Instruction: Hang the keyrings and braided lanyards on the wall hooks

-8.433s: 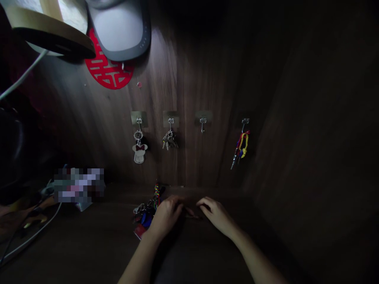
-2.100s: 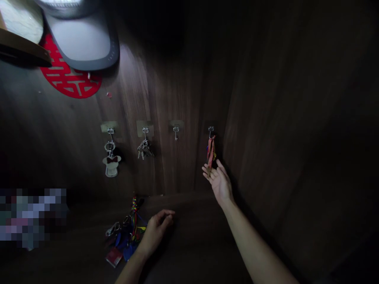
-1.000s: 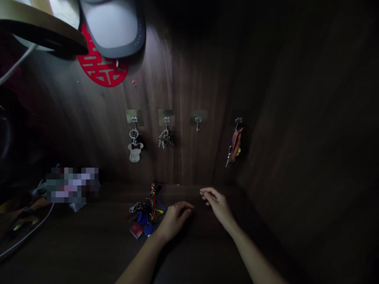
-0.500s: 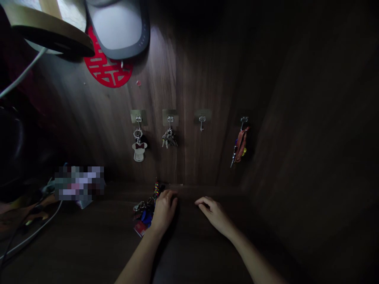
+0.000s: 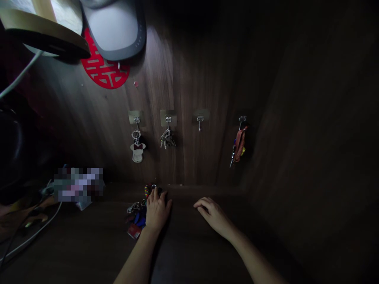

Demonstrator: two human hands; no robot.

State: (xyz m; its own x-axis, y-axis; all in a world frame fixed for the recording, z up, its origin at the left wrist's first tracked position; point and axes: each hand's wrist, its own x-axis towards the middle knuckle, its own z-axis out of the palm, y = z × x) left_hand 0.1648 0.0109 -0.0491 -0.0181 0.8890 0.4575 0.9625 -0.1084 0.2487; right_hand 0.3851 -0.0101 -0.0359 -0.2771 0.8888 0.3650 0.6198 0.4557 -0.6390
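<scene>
My left hand (image 5: 156, 211) rests over the right side of a pile of keychains (image 5: 139, 219) on the dark wooden surface. Its fingers are spread, with the tips beside a small metal ring (image 5: 153, 186) and a multicoloured beaded piece (image 5: 147, 191). Blue and red tags and metal clasps stick out to the left; the hand hides the rest of the pile. My right hand (image 5: 211, 211) lies apart on the same surface to the right, fingers loosely bent, thumb a little away from them and nothing visible in it.
On the wooden wall are a hook with a mouse-shaped keychain (image 5: 137, 152), a hook with keys (image 5: 167, 139), a bare hook (image 5: 200, 123) and a hook with a brown strap (image 5: 240, 146). A white cable (image 5: 38, 230) and blurred-out items (image 5: 78, 184) lie left.
My left hand has shifted left onto the keychains, and its fingers have spread. A metal ring now shows at its fingertips. My right hand has hardly moved.
</scene>
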